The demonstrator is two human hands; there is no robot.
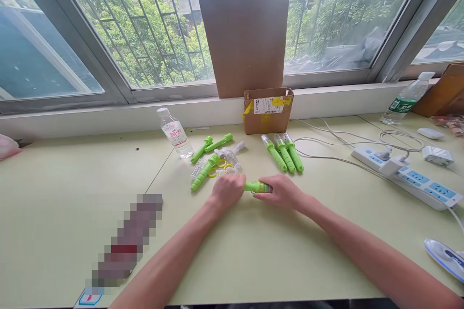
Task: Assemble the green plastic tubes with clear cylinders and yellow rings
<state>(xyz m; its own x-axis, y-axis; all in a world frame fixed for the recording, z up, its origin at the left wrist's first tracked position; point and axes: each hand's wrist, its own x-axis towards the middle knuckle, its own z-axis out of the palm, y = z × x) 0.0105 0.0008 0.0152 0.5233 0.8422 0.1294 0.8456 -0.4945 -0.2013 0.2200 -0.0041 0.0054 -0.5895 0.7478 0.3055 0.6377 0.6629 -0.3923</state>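
Both of my hands meet over the table around one green plastic tube [253, 186]. My left hand [228, 187] is closed round its left end. My right hand [282, 190] is closed on its right end, where a ridged clear part shows at the fingers and a thin yellow ring sits beside it. Left of my hands lie several loose green tubes [205, 174], some clear ribbed caps [232, 158] and yellow rings [222, 163]. Beyond my right hand, 3 green tubes with clear caps [286, 153] lie side by side.
A small cardboard box [267, 118] stands against the window ledge. One water bottle [175, 134] is at back left, another [406, 99] at back right. A white power strip [413, 178] with cables lies on the right. A pixelated strip [130, 239] covers the left front.
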